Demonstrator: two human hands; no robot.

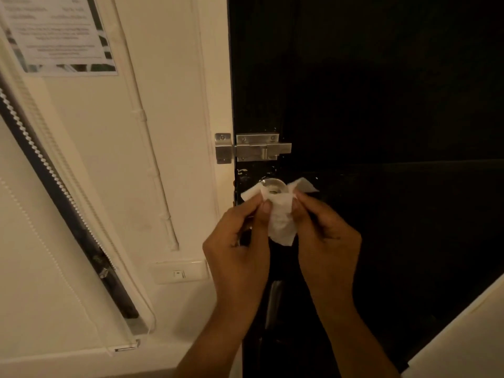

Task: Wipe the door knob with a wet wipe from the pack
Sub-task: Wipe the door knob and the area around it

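The dark door (381, 105) fills the right of the view, w/ a cream wall (163, 132) to its left. On the door's left edge, a steel slide bolt (253, 148) sits above the round metal door knob (272, 186).

Progress, as a judgement: the wet wipe (281, 216) is already out and at the knob, so the fetch step looks done; the pack isn't in view. Wiping itself seems to be just starting or mid-way — the wipe lies draped over the knob's lower front, top of the knob bare and shiny. Left to do: rub round the whole knob, incl. the top and prob. the back.

The left hand (240, 246) pinches the wipe's left part btw thumb and fingertips; the right hand (324, 238) pinches its right part the same way. Both grips are pressed together on the wipe.

The wipe is white, crumpled, w/ two corners flaring up either side of the knob and a tail hanging below. Light is dim, so whether the knob is wet or still dirty can't be told.
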